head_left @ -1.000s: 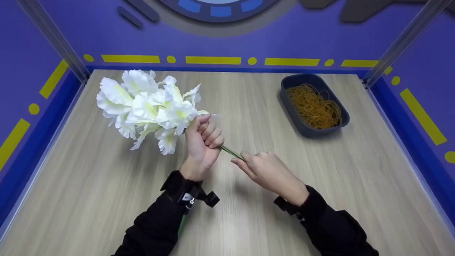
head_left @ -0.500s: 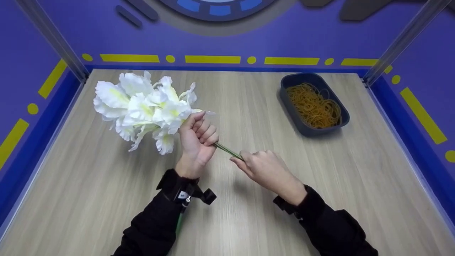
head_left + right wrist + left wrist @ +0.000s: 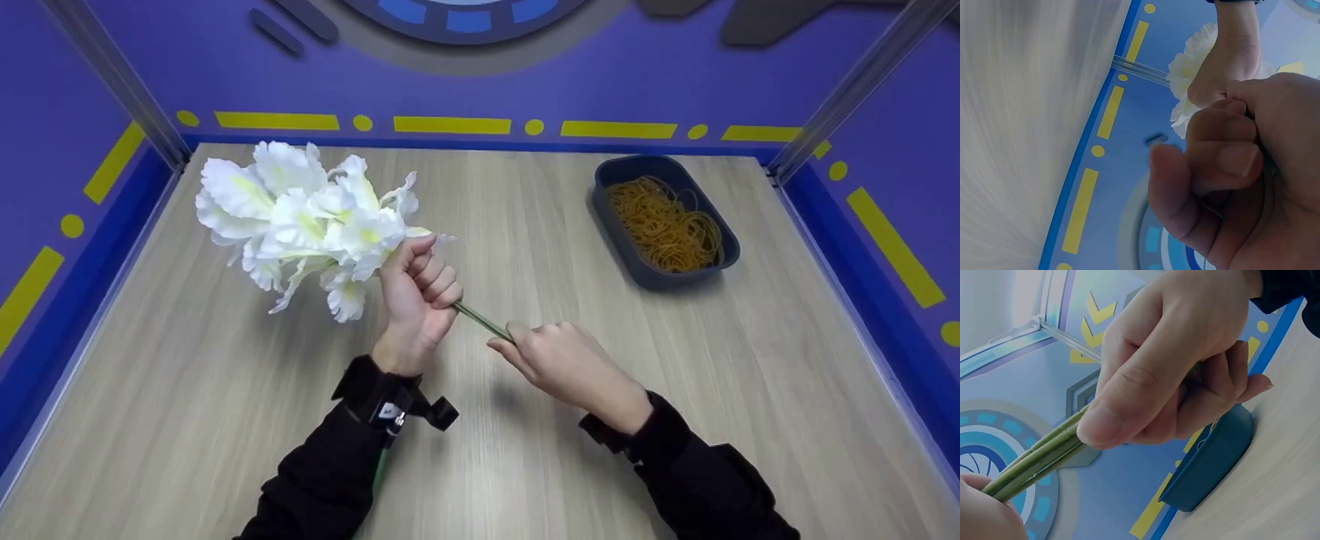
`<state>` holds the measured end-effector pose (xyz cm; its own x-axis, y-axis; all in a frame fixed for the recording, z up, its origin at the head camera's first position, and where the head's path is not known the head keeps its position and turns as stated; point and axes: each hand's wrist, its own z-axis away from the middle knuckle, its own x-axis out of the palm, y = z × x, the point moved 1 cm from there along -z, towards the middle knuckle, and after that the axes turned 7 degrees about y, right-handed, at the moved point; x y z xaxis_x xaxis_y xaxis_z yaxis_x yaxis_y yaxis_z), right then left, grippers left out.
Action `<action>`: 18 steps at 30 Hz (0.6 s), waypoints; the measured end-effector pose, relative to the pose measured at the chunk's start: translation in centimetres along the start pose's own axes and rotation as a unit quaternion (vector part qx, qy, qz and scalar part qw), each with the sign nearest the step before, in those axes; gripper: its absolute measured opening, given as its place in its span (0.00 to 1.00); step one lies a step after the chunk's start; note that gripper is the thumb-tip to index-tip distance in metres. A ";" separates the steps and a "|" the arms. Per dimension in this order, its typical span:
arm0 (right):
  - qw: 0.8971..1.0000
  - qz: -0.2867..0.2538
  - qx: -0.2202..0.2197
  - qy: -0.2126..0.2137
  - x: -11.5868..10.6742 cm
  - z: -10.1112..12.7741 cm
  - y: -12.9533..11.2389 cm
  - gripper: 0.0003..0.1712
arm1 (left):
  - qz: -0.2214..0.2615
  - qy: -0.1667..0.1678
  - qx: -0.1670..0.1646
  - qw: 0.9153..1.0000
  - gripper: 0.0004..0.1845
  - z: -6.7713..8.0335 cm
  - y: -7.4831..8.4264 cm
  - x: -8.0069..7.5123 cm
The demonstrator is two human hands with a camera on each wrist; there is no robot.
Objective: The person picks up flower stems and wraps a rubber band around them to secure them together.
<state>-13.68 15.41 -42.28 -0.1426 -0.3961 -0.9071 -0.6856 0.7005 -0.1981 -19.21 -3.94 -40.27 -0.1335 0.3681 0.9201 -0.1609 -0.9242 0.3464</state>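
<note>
Wood-grain counter (image 3: 750, 390), purple walls (image 3: 480, 94). Left hand (image 3: 414, 304), palm side showing, fingers (image 3: 442, 283) clenched round green stems (image 3: 484, 321); right hand (image 3: 570, 364), knuckles up, grips them lower, ends probably hidden inside.

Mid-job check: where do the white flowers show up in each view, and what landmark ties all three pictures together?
Head: the white flowers are at upper left, beside the left hand.
Left wrist: not in it; only green stems show, lower left, leading to the right hand.
Right wrist: upper part, right of centre, partly hidden behind the left hand.
Shared landmark: yellow dashes on the wall.
</note>
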 end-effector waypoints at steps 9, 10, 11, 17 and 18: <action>0.998 -0.063 -0.005 -0.024 -1.8 0.5 0.8 0.21 | 0.017 -0.021 0.017 0.999 0.25 0.2 0.8 0.1; 0.997 -0.066 -0.006 -0.025 -2.2 0.5 1.0 0.21 | 0.022 -0.024 0.019 0.999 0.25 0.2 0.9 0.2; 0.997 -0.068 -0.006 -0.028 -2.5 0.6 1.2 0.21 | 0.026 -0.026 0.020 0.999 0.25 0.2 1.1 0.2; 0.997 -0.064 0.024 -0.036 -4.9 1.0 3.0 0.26 | 0.042 -0.033 0.031 0.998 0.24 0.3 1.8 0.4; 0.997 -0.058 0.033 -0.030 -5.3 1.1 3.4 0.25 | 0.046 -0.035 0.032 0.998 0.24 0.3 1.9 0.4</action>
<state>-14.46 20.53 -38.55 -0.0207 -0.4411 -0.8972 -0.6455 0.6912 -0.3250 -19.27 -5.62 -39.20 -0.0754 0.2749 0.9585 -0.0879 -0.9593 0.2682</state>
